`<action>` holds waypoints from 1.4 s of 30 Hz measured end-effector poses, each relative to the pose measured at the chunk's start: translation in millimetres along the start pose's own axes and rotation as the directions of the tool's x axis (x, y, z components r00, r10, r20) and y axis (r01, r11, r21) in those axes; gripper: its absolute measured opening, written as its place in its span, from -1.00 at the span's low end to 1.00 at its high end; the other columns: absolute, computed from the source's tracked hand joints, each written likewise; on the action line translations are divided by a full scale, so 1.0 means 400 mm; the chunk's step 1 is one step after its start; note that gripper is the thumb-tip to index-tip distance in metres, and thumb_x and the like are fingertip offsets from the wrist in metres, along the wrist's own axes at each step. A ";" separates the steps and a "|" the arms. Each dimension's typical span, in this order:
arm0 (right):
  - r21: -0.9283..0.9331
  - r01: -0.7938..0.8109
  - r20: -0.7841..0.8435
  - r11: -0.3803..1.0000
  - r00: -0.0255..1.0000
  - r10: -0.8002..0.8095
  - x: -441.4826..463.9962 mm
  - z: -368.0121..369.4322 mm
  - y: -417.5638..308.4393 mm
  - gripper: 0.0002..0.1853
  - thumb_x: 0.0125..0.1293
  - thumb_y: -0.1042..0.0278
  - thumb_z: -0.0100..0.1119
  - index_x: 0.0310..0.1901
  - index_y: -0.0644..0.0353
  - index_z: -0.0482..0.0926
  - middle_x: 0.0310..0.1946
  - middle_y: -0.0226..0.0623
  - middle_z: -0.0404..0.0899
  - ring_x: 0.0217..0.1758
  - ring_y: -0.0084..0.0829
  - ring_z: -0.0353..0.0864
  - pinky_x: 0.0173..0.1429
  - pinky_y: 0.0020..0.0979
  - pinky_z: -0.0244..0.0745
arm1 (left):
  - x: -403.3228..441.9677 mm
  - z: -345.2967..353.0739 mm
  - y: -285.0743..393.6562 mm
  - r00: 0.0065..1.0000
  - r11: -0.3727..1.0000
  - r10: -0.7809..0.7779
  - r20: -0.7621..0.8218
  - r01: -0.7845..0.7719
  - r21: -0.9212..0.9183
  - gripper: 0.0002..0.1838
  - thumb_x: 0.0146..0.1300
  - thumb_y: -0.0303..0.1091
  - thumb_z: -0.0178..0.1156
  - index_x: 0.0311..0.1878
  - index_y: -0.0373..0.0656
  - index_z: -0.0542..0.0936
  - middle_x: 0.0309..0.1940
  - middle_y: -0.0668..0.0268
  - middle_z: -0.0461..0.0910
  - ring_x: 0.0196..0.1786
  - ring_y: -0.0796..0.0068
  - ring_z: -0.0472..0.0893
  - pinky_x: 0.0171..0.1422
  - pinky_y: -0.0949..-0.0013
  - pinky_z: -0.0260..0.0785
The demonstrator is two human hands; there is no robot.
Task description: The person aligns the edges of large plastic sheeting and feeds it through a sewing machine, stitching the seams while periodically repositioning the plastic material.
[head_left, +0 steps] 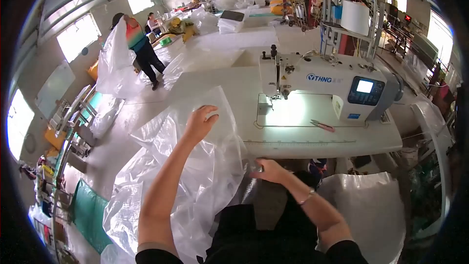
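A large, crumpled sheet of clear plastic [188, 181] drapes over the left end of the sewing table [210, 80] and hangs down in front of me. My left hand [201, 123] lies on its upper part, fingers slightly bent and thumb apart. At the table's front edge, my right hand [269, 171] is closed, pinching the right edge of the plastic sheet; the fingertips are partly hidden. Beyond it stands a white sewing machine [312, 76] with a lit needle area and a glowing display. Small thread snips [323, 126] rest on the tabletop by the machine.
A measuring scale [303, 142] runs along the table's front edge. White woven material [364, 205] hangs at my right. A large thread cone [355, 17] stands behind the machine. Across the aisle, a person [139, 44] holds plastic sheeting. Shelving [63, 142] lines the left side.
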State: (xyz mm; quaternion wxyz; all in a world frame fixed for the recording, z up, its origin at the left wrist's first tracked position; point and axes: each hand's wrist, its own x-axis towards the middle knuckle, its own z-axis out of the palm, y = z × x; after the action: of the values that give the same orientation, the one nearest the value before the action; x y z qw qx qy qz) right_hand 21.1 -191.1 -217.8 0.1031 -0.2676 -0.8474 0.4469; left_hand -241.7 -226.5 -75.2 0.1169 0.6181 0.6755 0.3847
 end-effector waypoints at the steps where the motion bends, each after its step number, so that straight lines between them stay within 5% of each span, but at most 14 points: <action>1: 0.072 0.021 -0.060 0.997 0.998 -0.017 0.047 0.057 0.027 -0.16 0.00 -0.14 0.34 0.19 0.31 0.31 0.04 0.03 0.47 0.14 -0.09 0.43 0.21 -0.26 0.32 | 0.003 0.010 -0.022 1.000 1.000 0.002 0.000 -0.002 0.008 -0.70 0.14 -0.40 0.19 -0.03 -0.20 0.55 0.03 0.15 0.52 0.09 0.19 0.50 0.12 0.27 0.39; 5: 0.122 -0.027 -0.329 0.992 0.942 0.066 0.109 0.146 0.019 -0.01 -0.05 -0.16 0.37 0.31 0.26 0.13 0.26 0.10 0.22 0.34 -0.01 0.18 0.39 -0.22 0.08 | 0.033 0.107 -0.122 0.972 0.947 0.236 -0.004 -0.230 0.222 -0.61 0.12 -0.44 0.16 0.07 -0.18 0.49 0.13 0.15 0.44 0.23 0.12 0.36 0.31 0.24 0.23; 9: 0.015 -0.001 -0.531 1.000 0.848 0.008 0.096 0.185 0.036 -0.24 0.05 -0.05 0.34 0.19 0.27 0.35 0.08 -0.03 0.46 0.15 -0.19 0.43 0.22 -0.27 0.30 | 0.038 0.163 -0.142 0.966 0.919 0.259 -0.030 -0.236 0.315 -0.49 0.11 -0.43 0.17 0.19 -0.17 0.39 0.18 0.13 0.40 0.25 0.13 0.34 0.31 0.24 0.24; 11: 0.560 -0.098 -0.020 0.823 0.991 0.132 0.049 0.183 0.018 -0.61 0.18 0.18 0.27 -0.08 0.32 0.57 -0.25 -0.28 0.62 -0.15 -0.48 0.56 0.01 -0.43 0.43 | 0.027 0.188 -0.162 0.978 0.941 0.200 -0.065 -0.173 0.292 -0.44 0.11 -0.42 0.18 0.23 -0.17 0.35 0.19 0.11 0.39 0.26 0.13 0.33 0.31 0.23 0.23; 13: 0.585 0.016 -0.013 0.811 1.000 -0.010 -0.074 0.169 -0.058 -0.78 0.26 0.32 0.19 -0.20 0.33 0.62 -0.36 -0.45 0.62 -0.24 -0.68 0.51 -0.12 -0.55 0.44 | 0.007 0.230 -0.172 0.995 0.991 0.046 0.093 -0.034 -0.130 -0.36 0.09 -0.41 0.20 0.29 -0.17 0.28 0.20 0.06 0.36 0.29 0.12 0.30 0.34 0.20 0.20; 16: 0.708 -0.045 0.042 0.705 0.999 0.023 -0.237 0.167 -0.107 -0.75 0.27 0.30 0.20 -0.14 0.30 0.61 -0.31 -0.41 0.63 -0.24 -0.64 0.52 -0.13 -0.51 0.46 | -0.048 0.282 -0.069 0.936 0.996 0.055 0.347 -0.025 -0.089 -0.36 0.05 -0.41 0.22 0.26 -0.22 0.32 0.23 0.00 0.32 0.32 0.08 0.26 0.37 0.19 0.16; 19: 0.664 -0.068 -0.004 0.744 0.996 0.094 -0.324 0.163 -0.076 -0.73 0.30 0.26 0.15 -0.14 0.30 0.60 -0.34 -0.40 0.62 -0.27 -0.63 0.51 -0.15 -0.50 0.44 | -0.125 0.327 0.014 0.866 0.916 0.345 0.362 -0.395 0.072 -0.40 0.01 -0.42 0.24 0.20 -0.29 0.38 0.24 0.00 0.31 0.31 0.03 0.26 0.38 0.20 0.14; 21: 0.527 0.005 -0.067 0.850 0.997 0.036 -0.325 0.111 -0.051 -0.76 0.29 0.29 0.16 -0.15 0.30 0.58 -0.32 -0.35 0.63 -0.25 -0.58 0.55 -0.17 -0.46 0.47 | -0.149 0.345 0.037 0.872 0.917 0.365 0.325 -0.397 0.038 -0.45 -0.01 -0.44 0.25 0.12 -0.35 0.44 0.23 -0.01 0.31 0.30 0.01 0.25 0.38 0.19 0.14; 25: 0.240 0.001 -0.594 0.971 0.791 0.146 -0.184 -0.065 -0.033 -0.79 0.22 0.39 0.21 -0.17 0.33 0.55 -0.43 -0.27 0.64 -0.33 -0.53 0.62 -0.30 -0.44 0.49 | -0.151 0.351 0.054 0.895 0.925 0.346 0.280 -0.375 0.055 -0.49 -0.01 -0.46 0.24 0.09 -0.33 0.45 0.22 -0.01 0.31 0.29 -0.01 0.25 0.36 0.17 0.15; 29: -0.193 -0.138 -0.744 0.971 0.666 -0.053 0.007 -0.137 -0.048 -0.69 0.15 0.17 0.23 -0.27 0.30 0.58 -0.54 -0.07 0.59 -0.42 -0.10 0.62 -0.35 -0.24 0.50 | -0.156 0.353 0.055 0.899 0.916 0.372 0.232 -0.396 0.067 -0.53 0.01 -0.49 0.22 0.07 -0.30 0.46 0.22 0.02 0.31 0.27 -0.01 0.27 0.33 0.16 0.18; 33: -0.233 -0.281 -0.728 0.931 0.685 0.024 0.105 -0.128 -0.027 -0.62 0.11 0.06 0.26 -0.30 0.29 0.62 -0.52 -0.09 0.61 -0.42 -0.08 0.61 -0.32 -0.23 0.49 | -0.139 0.341 0.061 0.893 0.916 0.391 0.222 -0.401 0.002 -0.54 0.02 -0.49 0.22 0.08 -0.26 0.47 0.18 0.05 0.37 0.26 0.02 0.29 0.31 0.14 0.19; 36: -0.082 -0.257 -0.734 0.963 0.669 0.116 0.105 -0.138 -0.018 -0.63 0.14 0.03 0.22 -0.38 0.26 0.64 -0.54 -0.14 0.61 -0.49 -0.19 0.62 -0.36 -0.28 0.46 | -0.096 0.325 0.030 0.932 0.961 0.275 0.237 -0.275 -0.034 -0.58 0.07 -0.47 0.20 0.06 -0.23 0.48 0.13 0.11 0.43 0.23 0.03 0.32 0.31 0.11 0.18; 38: 0.196 -0.161 -0.671 0.967 0.697 0.252 0.089 -0.149 -0.027 -0.64 0.19 0.05 0.19 -0.42 0.25 0.64 -0.63 -0.25 0.58 -0.58 -0.41 0.56 -0.43 -0.38 0.40 | -0.022 0.302 0.055 0.927 0.926 0.375 -0.006 -0.374 0.051 -0.64 0.10 -0.41 0.21 0.00 -0.21 0.52 0.06 0.15 0.49 0.17 0.11 0.40 0.27 0.13 0.22; 42: 0.357 -0.107 -0.594 0.928 0.741 0.314 0.074 -0.158 -0.024 -0.73 0.22 0.16 0.15 -0.34 0.23 0.64 -0.67 -0.31 0.53 -0.62 -0.47 0.50 -0.46 -0.43 0.35 | 0.081 0.303 0.083 0.877 0.874 0.479 -0.019 -0.475 0.103 -0.71 0.12 -0.34 0.23 -0.08 -0.22 0.56 -0.07 0.17 0.57 0.05 0.14 0.50 0.23 0.22 0.26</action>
State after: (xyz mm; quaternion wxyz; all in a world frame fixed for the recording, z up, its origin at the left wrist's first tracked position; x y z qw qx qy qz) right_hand 19.0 -134.8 -175.5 0.3737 -0.4802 -0.6464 0.4604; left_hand -146.9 -153.3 -124.8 -0.0260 0.7619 0.5221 0.3825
